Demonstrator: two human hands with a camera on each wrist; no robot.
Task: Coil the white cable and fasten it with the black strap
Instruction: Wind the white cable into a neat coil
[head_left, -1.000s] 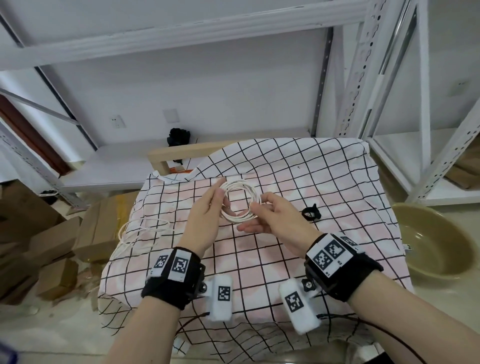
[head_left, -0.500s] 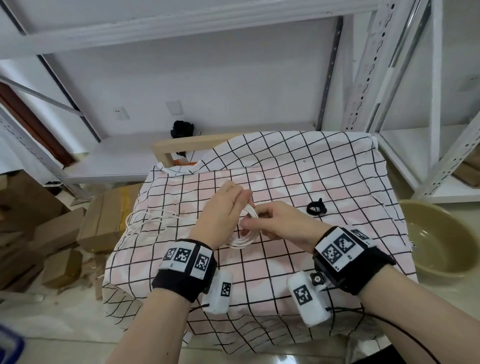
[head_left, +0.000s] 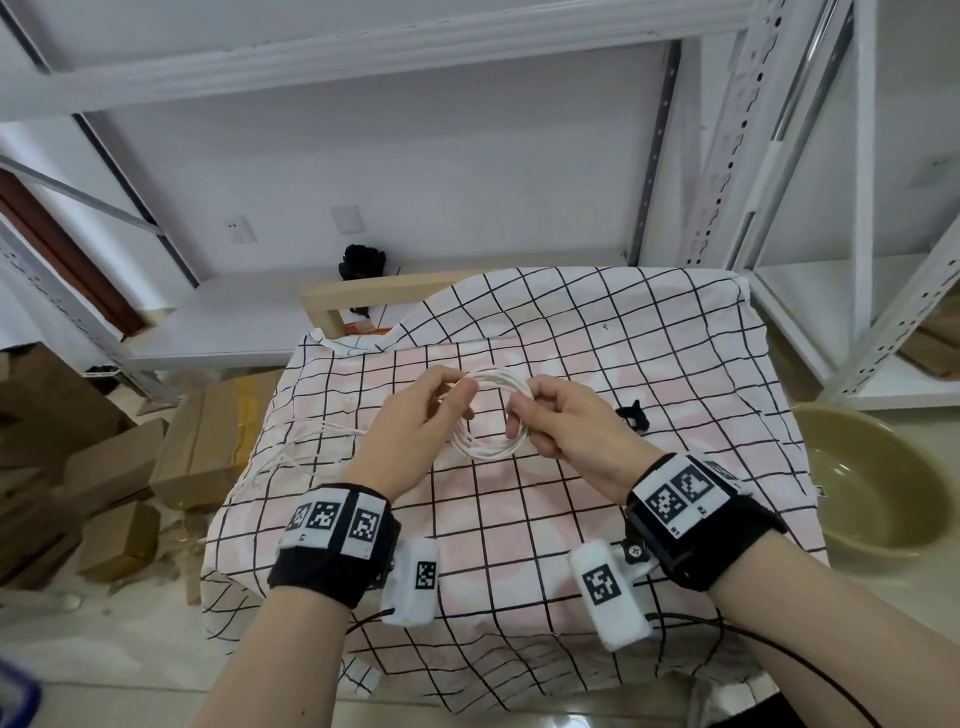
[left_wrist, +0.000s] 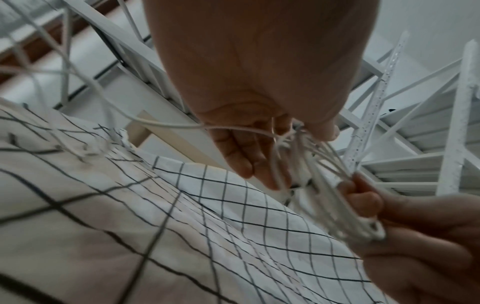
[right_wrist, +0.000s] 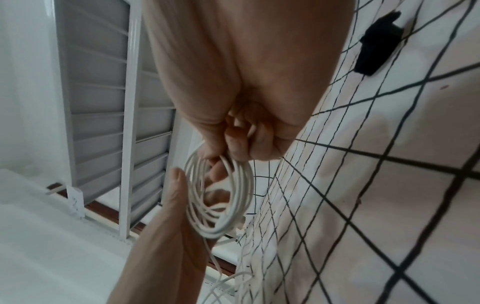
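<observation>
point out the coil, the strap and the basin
coil (head_left: 485, 451): head view, lower arc of the loops.
strap (head_left: 632, 414): head view, middle of the black curl on the cloth.
basin (head_left: 878, 470): head view, inner wall.

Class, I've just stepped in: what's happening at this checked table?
A person is winding a white cable into a coil above the checked cloth. The right hand pinches the loops together, while the left hand holds the coil's other side and feeds in the cable. A loose length trails off to the left over the cloth's edge, so coiling is not finished. The black strap lies untouched on the cloth, just right of the right hand.
</observation>
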